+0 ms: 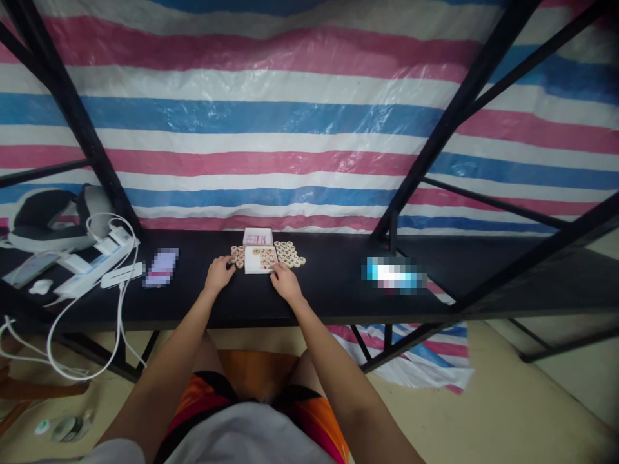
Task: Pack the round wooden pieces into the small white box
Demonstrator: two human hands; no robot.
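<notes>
On the black desk stands an open white box (249, 265) with several round wooden pieces (267, 259) inside, mostly in its right part. Its lid (258, 236) lies behind it, with pink markings. A group of round pieces with red marks (237, 253) sits left of the box, and a larger group with dark marks (289, 252) sits to the right. My left hand (220, 273) is at the left group, fingertips near its front pieces; whether it holds one is too small to tell. My right hand (284, 281) has its fingertips at the box's front right corner, their grip unclear.
A power strip (91, 264) with white cables, a phone (162, 267) and a grey neck pillow (53, 219) occupy the left of the desk (333, 290). A blurred bright object (394, 275) lies right. Black metal posts (435, 135) frame a striped sheet (271, 116).
</notes>
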